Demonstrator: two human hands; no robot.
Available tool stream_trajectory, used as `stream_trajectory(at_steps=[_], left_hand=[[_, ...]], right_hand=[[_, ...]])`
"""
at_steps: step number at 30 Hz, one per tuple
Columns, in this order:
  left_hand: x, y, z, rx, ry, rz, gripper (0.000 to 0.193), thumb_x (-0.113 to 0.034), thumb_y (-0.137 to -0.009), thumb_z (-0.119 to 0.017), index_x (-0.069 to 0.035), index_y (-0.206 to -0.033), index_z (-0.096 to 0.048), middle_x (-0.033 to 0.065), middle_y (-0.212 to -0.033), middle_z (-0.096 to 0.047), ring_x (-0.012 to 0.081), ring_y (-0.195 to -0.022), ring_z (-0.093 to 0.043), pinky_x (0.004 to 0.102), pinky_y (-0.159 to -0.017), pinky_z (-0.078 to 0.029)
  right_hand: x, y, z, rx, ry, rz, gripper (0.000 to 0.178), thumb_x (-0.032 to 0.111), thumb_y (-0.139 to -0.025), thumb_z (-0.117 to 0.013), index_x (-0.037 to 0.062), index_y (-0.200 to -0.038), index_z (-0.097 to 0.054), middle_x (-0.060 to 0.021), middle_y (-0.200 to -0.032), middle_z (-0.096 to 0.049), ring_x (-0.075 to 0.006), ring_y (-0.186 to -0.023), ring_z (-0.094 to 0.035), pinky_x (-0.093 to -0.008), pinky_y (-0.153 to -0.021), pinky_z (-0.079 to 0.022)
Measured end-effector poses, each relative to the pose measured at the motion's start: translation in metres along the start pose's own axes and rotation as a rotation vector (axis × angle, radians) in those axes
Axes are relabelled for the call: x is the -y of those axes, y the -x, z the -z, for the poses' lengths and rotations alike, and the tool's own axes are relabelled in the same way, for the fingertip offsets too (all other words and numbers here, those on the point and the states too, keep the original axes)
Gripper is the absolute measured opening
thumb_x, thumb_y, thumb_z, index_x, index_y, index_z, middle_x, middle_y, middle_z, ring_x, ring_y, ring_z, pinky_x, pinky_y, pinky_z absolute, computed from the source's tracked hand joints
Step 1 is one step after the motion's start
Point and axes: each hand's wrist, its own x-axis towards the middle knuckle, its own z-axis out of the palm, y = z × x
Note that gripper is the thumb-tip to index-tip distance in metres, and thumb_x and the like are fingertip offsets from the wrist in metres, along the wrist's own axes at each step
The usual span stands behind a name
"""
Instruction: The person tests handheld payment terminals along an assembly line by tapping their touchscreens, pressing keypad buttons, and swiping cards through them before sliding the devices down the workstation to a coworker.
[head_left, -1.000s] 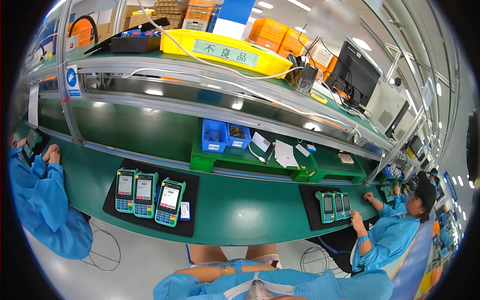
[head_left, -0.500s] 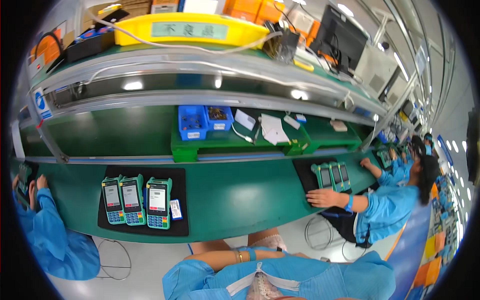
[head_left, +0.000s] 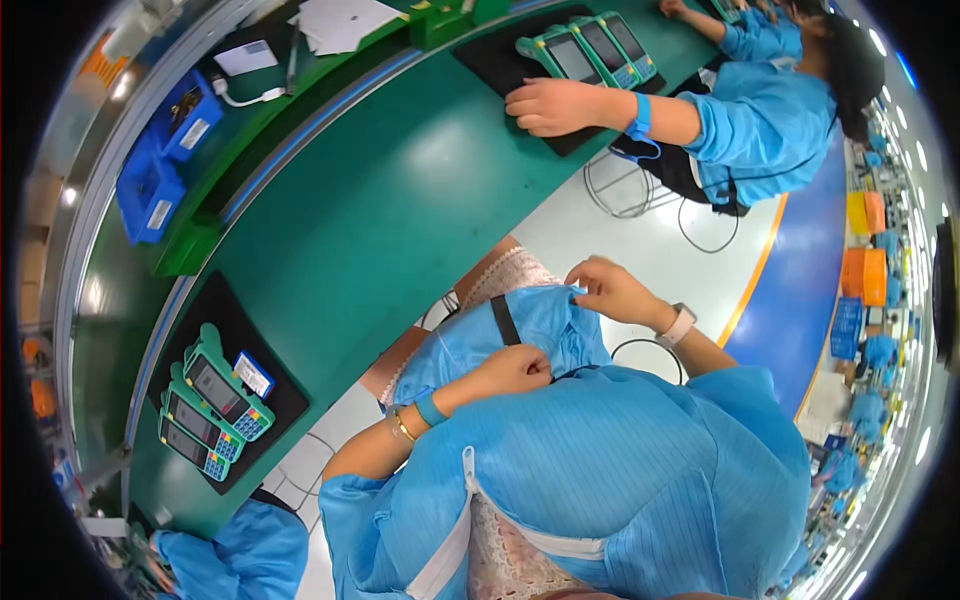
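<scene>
My left hand, with a blue wristband and a bracelet at its wrist, lies curled over my lap against the blue coat. What its fingers hold, if anything, is hidden. On the right of my lap, my right hand, with a watch on its wrist, pinches the coat's bunched edge between thumb and fingers. A dark strip crosses the coat between the hands. Several green-cased card payment terminals lie on a black mat at the left, beside a small blue-and-white block. Neither hand touches them.
The green bench runs diagonally before me. At the right, a co-worker's hand rests by more terminals on another mat. Blue bins stand on a green shelf. Another blue sleeve shows at lower left.
The view has turned and dropped toward my lap, so the bench now runs diagonally. Both my hands have come into sight over the blue coat. The terminals still lie on their mat.
</scene>
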Motion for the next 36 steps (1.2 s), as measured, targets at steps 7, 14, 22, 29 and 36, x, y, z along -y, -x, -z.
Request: stream_trajectory(at_steps=[7,14,22,29,36], left_hand=[[0.004,-0.015,-0.003,-0.128,0.087,-0.039,0.018,-0.019,-0.082,-0.070,-0.002,-0.078,-0.062,0.0101,-0.076,-0.062,0.0239,-0.072,-0.061,0.0374,-0.063,-0.048],[0.010,-0.018,0.002,-0.089,0.095,-0.056,0.015,-0.015,-0.083,-0.069,-0.004,-0.077,-0.062,0.0078,-0.075,-0.059,0.0210,-0.072,-0.059,0.0349,-0.062,-0.047],[0.010,-0.021,0.002,-0.150,0.099,-0.076,0.015,-0.015,-0.083,-0.068,-0.004,-0.077,-0.060,0.0075,-0.074,-0.059,0.0213,-0.071,-0.059,0.0346,-0.062,-0.047],[0.005,-0.017,0.009,-0.130,0.144,0.153,0.014,-0.014,-0.090,-0.063,-0.003,-0.099,-0.063,0.0075,-0.088,-0.063,0.0164,-0.085,-0.060,0.0321,-0.074,-0.048],[-0.009,-0.022,0.022,-0.426,0.181,0.003,0.018,-0.016,-0.095,-0.062,-0.002,-0.106,-0.058,0.0038,-0.089,-0.061,0.0102,-0.076,-0.056,0.0273,-0.067,-0.047]], right_hand=[[0.034,0.017,-0.030,0.197,0.735,0.148,0.014,0.015,-0.080,-0.065,0.0038,-0.085,-0.073,-0.0147,-0.153,-0.040,-0.0397,-0.134,-0.042,-0.0557,-0.108,-0.037],[-0.024,-0.004,-0.075,0.182,1.150,-0.108,0.035,0.015,-0.084,-0.055,-0.0050,-0.109,-0.071,-0.0216,-0.147,-0.045,-0.0372,-0.134,-0.043,-0.0644,-0.113,-0.022],[-0.041,-0.015,-0.080,-0.087,1.041,0.083,0.040,0.013,-0.081,-0.057,-0.0070,-0.115,-0.066,-0.0224,-0.130,-0.058,-0.0352,-0.123,-0.051,-0.0578,-0.113,-0.028],[-0.012,0.002,-0.027,0.095,0.544,0.274,0.011,0.012,-0.077,-0.069,0.0025,-0.076,-0.074,-0.0208,-0.136,-0.056,-0.0350,-0.124,-0.052,-0.0478,-0.109,-0.038],[0.017,-0.016,0.045,0.232,-0.741,-0.286,0.019,0.008,-0.085,-0.063,-0.0015,-0.102,-0.066,-0.0100,-0.108,-0.065,-0.0175,-0.102,-0.061,-0.0323,-0.094,-0.048]])
